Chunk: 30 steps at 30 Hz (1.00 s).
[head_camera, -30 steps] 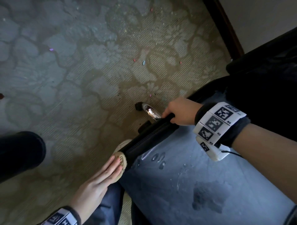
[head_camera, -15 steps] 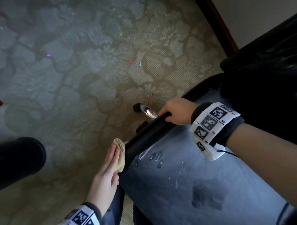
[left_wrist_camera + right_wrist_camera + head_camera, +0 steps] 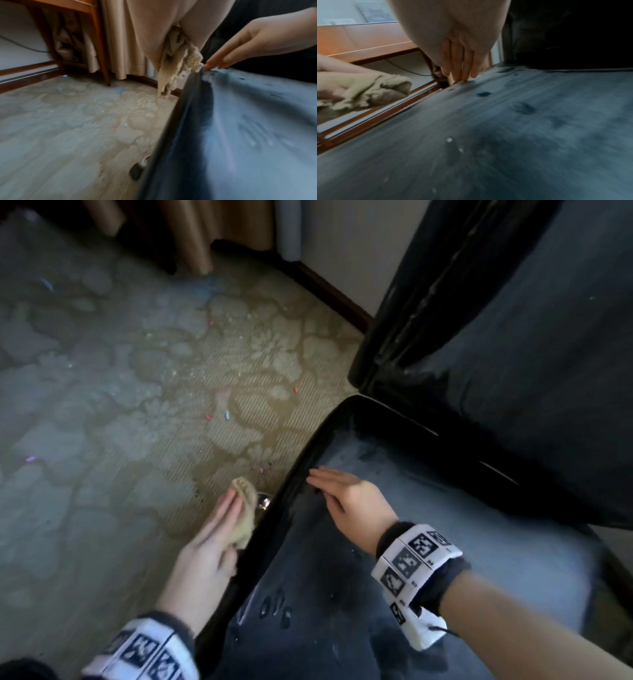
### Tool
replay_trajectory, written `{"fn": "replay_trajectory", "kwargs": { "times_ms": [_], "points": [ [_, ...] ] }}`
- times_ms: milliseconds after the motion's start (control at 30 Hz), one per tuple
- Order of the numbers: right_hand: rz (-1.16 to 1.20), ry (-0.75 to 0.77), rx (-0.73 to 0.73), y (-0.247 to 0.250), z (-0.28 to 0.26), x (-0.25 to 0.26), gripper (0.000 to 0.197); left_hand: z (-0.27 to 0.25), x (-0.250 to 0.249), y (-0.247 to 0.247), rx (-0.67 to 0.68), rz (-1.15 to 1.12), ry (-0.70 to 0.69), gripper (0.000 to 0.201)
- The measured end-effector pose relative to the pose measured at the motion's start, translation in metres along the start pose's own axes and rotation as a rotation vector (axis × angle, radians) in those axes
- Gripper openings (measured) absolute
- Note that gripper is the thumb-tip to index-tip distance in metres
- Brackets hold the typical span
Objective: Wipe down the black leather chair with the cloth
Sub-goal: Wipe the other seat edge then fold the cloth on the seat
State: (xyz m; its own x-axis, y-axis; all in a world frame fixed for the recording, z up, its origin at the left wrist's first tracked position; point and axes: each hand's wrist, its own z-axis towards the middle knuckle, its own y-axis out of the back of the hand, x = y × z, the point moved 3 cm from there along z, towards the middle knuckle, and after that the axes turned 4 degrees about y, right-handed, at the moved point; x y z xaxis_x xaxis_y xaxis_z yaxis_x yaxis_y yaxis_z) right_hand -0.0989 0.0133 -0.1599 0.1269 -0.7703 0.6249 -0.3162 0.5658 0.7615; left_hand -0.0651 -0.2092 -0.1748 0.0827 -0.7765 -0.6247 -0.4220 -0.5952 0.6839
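So, starting left of the chair seat [image 3: 394,559], you see the patterned carpet [image 3: 120,440] with small bits of coloured litter on it. Next comes your left hand [image 3: 205,546], just left of the seat's side edge. Its fingers are straight and press the tan cloth [image 3: 247,510] against that edge. The cloth is bunched up, and it sits between your palm and the black side of the seat. The edge runs long, from near you away toward the chair back [image 3: 513,354], so your wipe should probably slide along that line. Your left hand is the nearer one to the cloth, and it already has it.

Right of the edge, your right hand [image 3: 346,494] lies flat on top of the seat, fingers straight and together, holding nothing.

The head view shows both hands and the dusty, spotted seat. The left wrist view shows something it cannot: a strip of cloth hanging down below your palm. The right wrist view shows your fingertips [image 3: 464,77] touching the seat near its edge.
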Motion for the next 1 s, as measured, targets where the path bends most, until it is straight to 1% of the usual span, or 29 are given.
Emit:
{"fn": "replay_trajectory", "kwargs": {
  "times_ms": [33, 100, 200, 233, 300, 333, 367, 400, 433, 467, 500, 567, 633, 666, 700, 733, 800, 833, 866, 933, 1000],
  "points": [
    [-0.007, -0.033, -0.056, 0.005, -0.008, -0.01, 0.039, 0.007, -0.015, -0.012, 0.024, -0.037, -0.056, 0.078],
    [-0.021, -0.076, -0.142, 0.017, -0.02, -0.023, 0.039, 0.014, -0.057, -0.031, 0.062, 0.042, -0.188, 0.078],
    [-0.022, -0.1, -0.258, 0.035, -0.035, -0.041, 0.037, 0.009, -0.051, -0.048, 0.105, 0.127, -0.256, 0.076],
    [-0.024, -0.113, -0.286, 0.042, -0.04, -0.048, 0.036, 0.006, -0.048, -0.045, 0.142, 0.168, -0.29, 0.071],
    [0.005, -0.163, -0.331, 0.054, -0.051, -0.066, 0.036, 0.004, -0.046, -0.032, 0.247, 0.272, -0.355, 0.052],
    [0.016, -0.196, -0.346, 0.059, -0.057, -0.076, 0.036, 0.007, -0.046, -0.024, 0.269, 0.302, -0.384, 0.051],
    [0.02, -0.234, -0.37, 0.066, -0.065, -0.086, 0.037, 0.014, -0.048, -0.016, 0.273, 0.302, -0.41, 0.051],
    [0.015, -0.273, -0.386, 0.071, -0.073, -0.096, 0.038, 0.02, -0.053, -0.009, 0.276, 0.283, -0.393, 0.05],
    [0.014, -0.317, -0.404, 0.076, -0.082, -0.105, 0.039, 0.028, -0.062, -0.005, 0.271, 0.265, -0.387, 0.057],
    [0.017, -0.363, -0.406, 0.079, -0.089, -0.113, 0.039, 0.035, -0.072, -0.004, 0.259, 0.236, -0.378, 0.068],
    [0.015, -0.401, -0.407, 0.081, -0.095, -0.118, 0.039, 0.043, -0.088, -0.007, 0.239, 0.208, -0.383, 0.072],
    [0.005, -0.419, -0.43, 0.084, -0.106, -0.122, 0.034, 0.055, -0.13, -0.024, 0.215, 0.203, -0.468, 0.062],
    [-0.005, -0.402, -0.454, 0.084, -0.114, -0.117, 0.031, 0.058, -0.163, -0.054, 0.228, 0.222, -0.533, 0.062],
    [-0.005, -0.396, -0.464, 0.082, -0.117, -0.114, 0.035, 0.055, -0.176, -0.068, 0.235, 0.213, -0.532, 0.064],
    [0.048, -0.416, -0.452, 0.079, -0.122, -0.112, 0.038, 0.05, -0.186, -0.082, 0.249, 0.187, -0.515, 0.064],
    [0.169, -0.476, -0.435, 0.076, -0.125, -0.107, 0.037, 0.044, -0.193, -0.092, 0.254, 0.145, -0.492, 0.067],
    [0.604, -0.622, -0.4, 0.066, -0.134, -0.1, 0.025, 0.031, -0.206, -0.108, 0.282, 0.071, -0.447, 0.078],
    [0.819, -0.661, -0.371, 0.061, -0.136, -0.094, 0.02, 0.026, -0.21, -0.113, 0.303, 0.044, -0.435, 0.083],
    [0.958, -0.664, -0.356, 0.058, -0.138, -0.089, 0.016, 0.021, -0.214, -0.117, 0.323, 0.019, -0.428, 0.086],
    [1.081, -0.651, -0.381, 0.057, -0.144, -0.087, 0.01, 0.014, -0.221, -0.12, 0.39, -0.036, -0.386, 0.093],
    [1.187, -0.66, -0.409, 0.062, -0.147, -0.089, 0.004, 0.015, -0.223, -0.117, 0.43, -0.126, -0.275, 0.099]
  ]
}}
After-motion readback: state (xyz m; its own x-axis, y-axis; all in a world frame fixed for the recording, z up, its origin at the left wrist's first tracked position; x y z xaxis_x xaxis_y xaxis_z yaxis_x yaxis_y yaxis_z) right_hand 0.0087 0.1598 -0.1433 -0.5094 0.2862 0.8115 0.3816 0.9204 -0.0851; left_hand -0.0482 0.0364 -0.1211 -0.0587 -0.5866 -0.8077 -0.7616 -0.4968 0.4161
